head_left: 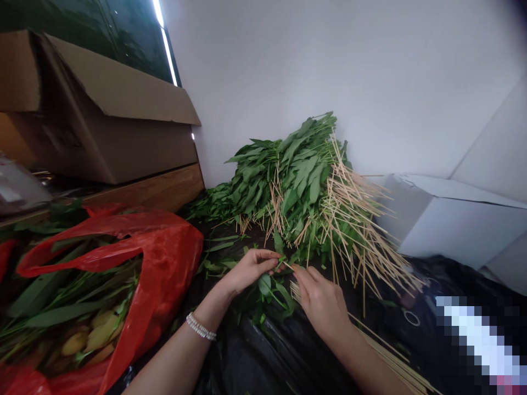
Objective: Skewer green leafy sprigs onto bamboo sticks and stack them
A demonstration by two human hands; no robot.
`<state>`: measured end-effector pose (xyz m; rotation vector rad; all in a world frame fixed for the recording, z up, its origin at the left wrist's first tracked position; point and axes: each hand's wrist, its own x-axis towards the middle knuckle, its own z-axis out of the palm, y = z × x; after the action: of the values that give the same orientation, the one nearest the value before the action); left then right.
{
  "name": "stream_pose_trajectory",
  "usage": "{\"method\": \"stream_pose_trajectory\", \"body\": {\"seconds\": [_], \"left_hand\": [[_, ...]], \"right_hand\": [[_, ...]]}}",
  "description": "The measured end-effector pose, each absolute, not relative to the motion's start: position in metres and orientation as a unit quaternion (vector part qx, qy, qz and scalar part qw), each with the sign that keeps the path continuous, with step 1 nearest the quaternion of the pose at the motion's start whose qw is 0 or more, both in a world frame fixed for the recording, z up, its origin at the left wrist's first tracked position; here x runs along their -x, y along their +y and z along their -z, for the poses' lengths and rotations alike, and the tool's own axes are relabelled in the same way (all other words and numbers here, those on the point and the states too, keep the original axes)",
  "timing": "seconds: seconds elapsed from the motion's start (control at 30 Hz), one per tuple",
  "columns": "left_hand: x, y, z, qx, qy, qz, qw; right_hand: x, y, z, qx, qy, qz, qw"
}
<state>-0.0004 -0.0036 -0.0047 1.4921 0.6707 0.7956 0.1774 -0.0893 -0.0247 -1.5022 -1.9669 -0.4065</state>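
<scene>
My left hand (260, 267), with a beaded bracelet on its wrist, pinches a green leafy stem (281, 261) between thumb and fingertips. From the right side, my right hand (320, 296) grips a thin wooden skewer (287, 266), its end meeting the stem at my left fingertips. I cannot tell whether the skewer has gone into the stem. Loose green leaves (265, 285) hang and lie just under both hands. Behind them rises a large pile of leafy greens (302, 170), with many pale skewers (358, 214) sticking out towards the right.
Black plastic sheeting (247, 356) covers the surface. An open red plastic bag (168, 247) at left holds long leaves and yellowish round items. Loose skewers (391, 356) lie under my right forearm. A cardboard box (135, 148) stands back left, a white box (461, 219) at right.
</scene>
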Motion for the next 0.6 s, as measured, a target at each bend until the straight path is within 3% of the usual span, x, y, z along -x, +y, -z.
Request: {"method": "stream_pose_trajectory", "body": {"seconds": [0.6], "left_hand": [[-0.0038, -0.0033, 0.0105, -0.676, 0.317, -0.353, 0.564]], "right_hand": [[-0.1723, -0.0905, 0.0283, 0.598, -0.737, 0.103, 0.296]]}}
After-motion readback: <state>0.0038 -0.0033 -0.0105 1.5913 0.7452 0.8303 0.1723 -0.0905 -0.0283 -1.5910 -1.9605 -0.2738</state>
